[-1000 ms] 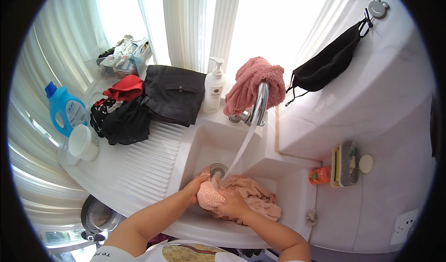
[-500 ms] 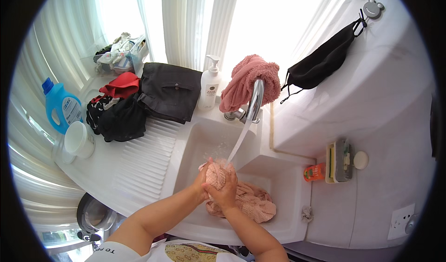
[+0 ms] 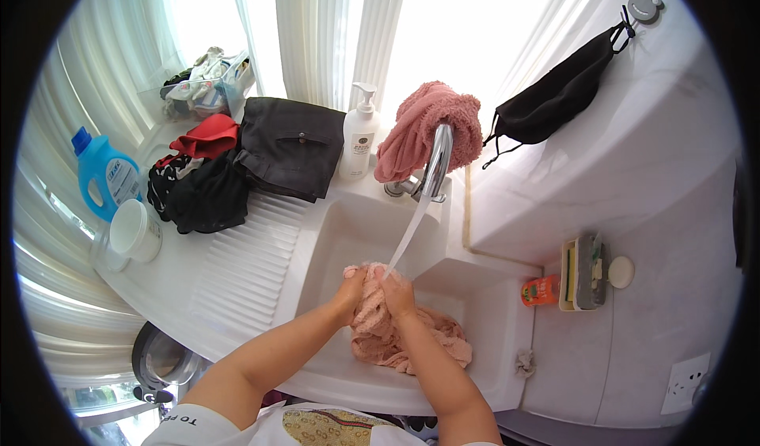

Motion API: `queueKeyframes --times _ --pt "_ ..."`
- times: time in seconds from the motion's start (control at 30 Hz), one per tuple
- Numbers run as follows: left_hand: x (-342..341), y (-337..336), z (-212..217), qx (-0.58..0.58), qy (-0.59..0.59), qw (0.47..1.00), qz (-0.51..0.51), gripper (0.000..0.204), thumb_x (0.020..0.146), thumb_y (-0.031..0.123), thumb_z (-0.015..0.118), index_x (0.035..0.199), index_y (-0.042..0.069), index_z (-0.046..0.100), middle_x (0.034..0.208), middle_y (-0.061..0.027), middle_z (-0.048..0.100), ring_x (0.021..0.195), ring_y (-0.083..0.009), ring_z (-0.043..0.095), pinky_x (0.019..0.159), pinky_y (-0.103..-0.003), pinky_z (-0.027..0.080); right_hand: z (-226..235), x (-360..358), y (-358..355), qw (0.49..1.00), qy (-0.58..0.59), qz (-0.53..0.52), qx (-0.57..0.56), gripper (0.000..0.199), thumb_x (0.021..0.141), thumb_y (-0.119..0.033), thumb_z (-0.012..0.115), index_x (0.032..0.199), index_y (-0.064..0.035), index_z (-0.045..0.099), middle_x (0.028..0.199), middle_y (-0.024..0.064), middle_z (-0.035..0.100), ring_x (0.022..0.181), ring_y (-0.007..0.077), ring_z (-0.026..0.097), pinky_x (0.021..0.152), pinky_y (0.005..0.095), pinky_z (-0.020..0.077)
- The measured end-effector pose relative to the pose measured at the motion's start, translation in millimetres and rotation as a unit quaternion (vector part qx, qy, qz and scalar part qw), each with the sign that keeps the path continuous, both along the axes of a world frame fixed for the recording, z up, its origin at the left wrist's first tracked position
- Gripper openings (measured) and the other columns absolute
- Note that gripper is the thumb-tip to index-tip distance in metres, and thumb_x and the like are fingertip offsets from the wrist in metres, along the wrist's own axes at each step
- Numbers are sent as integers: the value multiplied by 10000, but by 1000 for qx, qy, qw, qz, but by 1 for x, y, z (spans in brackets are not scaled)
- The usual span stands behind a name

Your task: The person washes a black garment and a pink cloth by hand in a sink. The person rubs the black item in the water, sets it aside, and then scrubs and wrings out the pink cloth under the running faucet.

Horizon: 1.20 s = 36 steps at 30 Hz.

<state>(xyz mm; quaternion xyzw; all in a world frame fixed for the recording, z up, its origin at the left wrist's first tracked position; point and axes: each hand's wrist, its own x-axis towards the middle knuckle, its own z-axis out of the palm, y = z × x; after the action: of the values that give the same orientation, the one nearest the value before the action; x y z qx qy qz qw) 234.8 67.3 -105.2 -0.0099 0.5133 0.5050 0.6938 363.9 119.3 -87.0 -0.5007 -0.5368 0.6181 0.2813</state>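
Both my hands grip a wet pink towel [image 3: 372,307] over the white sink [image 3: 326,244]. My left hand [image 3: 349,293] is closed round its left side, with a bit of cloth poking out above the fingers. My right hand [image 3: 397,292] clasps the other side, its fingers partly buried in the folds. A stream of water from the chrome faucet [image 3: 438,161] lands on the towel by my right fingers. The lower part of the towel lies bunched in the basin under my right forearm.
Left of the sink, a ribbed washboard [image 3: 249,260] slopes beside dark clothes [image 3: 210,197], folded dark trousers [image 3: 291,149], a white tub [image 3: 134,231] and a blue detergent bottle [image 3: 107,175]. Behind stand a white pump bottle [image 3: 360,133] and a darker pink towel [image 3: 423,133] draped behind the faucet.
My hands have moved slightly up and apart. The towel, balled between my palms before, now hangs longer and looser from them toward the heap in the basin.
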Motion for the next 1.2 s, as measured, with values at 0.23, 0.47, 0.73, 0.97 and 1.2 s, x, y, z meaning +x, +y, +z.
queueKeyframes --times 0.23,0.47,0.73,0.97,1.2 --pt "-25 -6 39 -59 264 963 7 752 977 544 442 1521 70 229 1571 -174 202 1434 -321 250 1128 -473 297 -44 -4 4 860 -472 125 146 996 783 -493 735 1534 -130 192 1541 269 206 1406 482 223 1100 486 343" --pt "-21 -24 2 -77 204 976 1 809 962 583 438 1553 128 126 1598 -130 179 1465 -331 175 1133 -586 144 -92 -31 -4 940 -306 29 146 513 826 -222 668 1324 -212 541 1258 194 501 1162 414 507 955 452 463" --pt "-35 -23 0 -51 -214 972 -88 427 917 251 624 1245 8 501 1187 -241 606 959 -329 675 773 -483 597 42 9 -74 797 -170 353 460 283 740 -115 725 1017 -176 720 1048 125 628 950 352 591 837 432 498" --pt "-20 -22 33 36 -228 971 -56 415 813 23 541 1213 -87 514 1133 -234 622 1044 -360 647 921 -486 552 94 59 -47 942 -55 248 219 392 812 -206 737 1190 -134 659 1257 115 574 1145 275 550 964 368 451" --pt "-45 -32 96 100 71 969 -213 498 663 -57 619 1161 -42 607 1068 -177 656 1011 -293 649 934 -434 518 19 3 -39 952 254 -47 -165 642 927 -241 670 1457 -53 360 1326 85 512 1225 194 497 1027 345 426"
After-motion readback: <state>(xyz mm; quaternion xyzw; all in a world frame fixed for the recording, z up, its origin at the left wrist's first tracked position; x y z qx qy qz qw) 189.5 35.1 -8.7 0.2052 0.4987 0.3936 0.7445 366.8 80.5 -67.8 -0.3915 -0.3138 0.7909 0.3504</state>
